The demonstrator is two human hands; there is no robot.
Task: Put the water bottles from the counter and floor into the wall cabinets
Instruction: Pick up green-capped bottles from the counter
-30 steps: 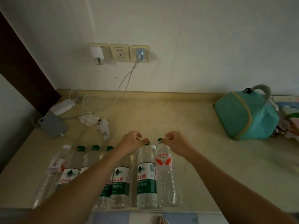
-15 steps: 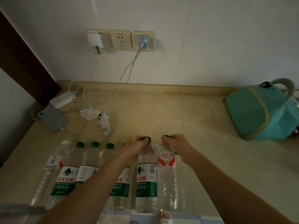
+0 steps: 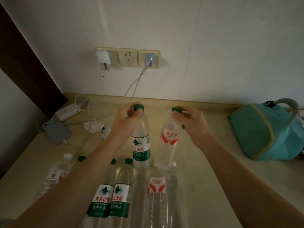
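Observation:
My left hand grips the neck of a green-labelled water bottle just under its green cap, holding it above the counter. My right hand pinches the neck of a red-labelled water bottle, which hangs tilted, its base leaning left. Several more bottles stand in a row near the counter's front edge: two green-labelled ones, a red-labelled one, and a white-capped one at the left, partly behind my left forearm. No wall cabinet is in view.
A teal bag sits at the right of the counter. At the back left lie a power bank, a grey phone, crumpled paper and cables. Wall sockets hold chargers. A dark door frame runs along the left.
Both hands have lifted their bottles out of the row and up off the counter, moving them apart. The view has tilted up, showing more wall.

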